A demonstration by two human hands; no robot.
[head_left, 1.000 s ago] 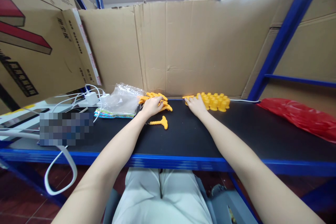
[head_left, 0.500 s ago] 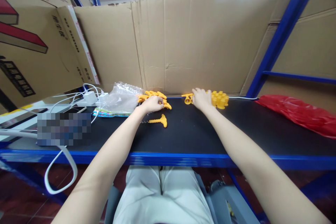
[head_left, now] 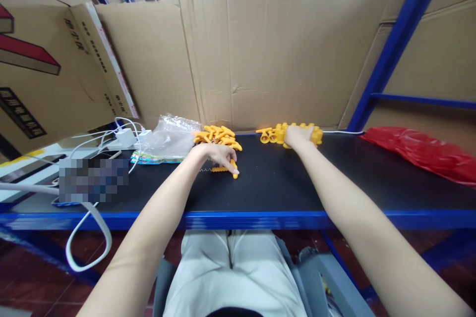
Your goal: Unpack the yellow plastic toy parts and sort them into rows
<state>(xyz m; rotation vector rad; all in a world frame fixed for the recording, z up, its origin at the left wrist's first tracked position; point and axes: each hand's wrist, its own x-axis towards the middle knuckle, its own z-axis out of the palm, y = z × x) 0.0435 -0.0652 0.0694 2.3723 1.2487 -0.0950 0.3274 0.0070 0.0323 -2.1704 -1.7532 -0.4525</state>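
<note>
On the black shelf top (head_left: 282, 183) lie two heaps of small yellow plastic parts. My left hand (head_left: 218, 154) rests fingers-down on a single yellow T-shaped part (head_left: 224, 169) that lies just in front of the left heap of T-shaped parts (head_left: 215, 135). My right hand (head_left: 297, 135) reaches to the back and lies over the right heap of yellow cup-shaped parts (head_left: 293, 133), with its fingers curled into them. What those fingers grip is hidden.
A clear plastic bag (head_left: 169, 137) lies left of the left heap, with white chargers and cables (head_left: 122, 136) beyond it. A red plastic bag (head_left: 420, 153) lies at the right. Cardboard (head_left: 260, 54) walls the back. Blue rack posts (head_left: 394, 44) stand at the right.
My left hand has come back from the left heap onto the single T-shaped part. My right hand has slid to the right and deeper onto the heap of cup-shaped parts.
</note>
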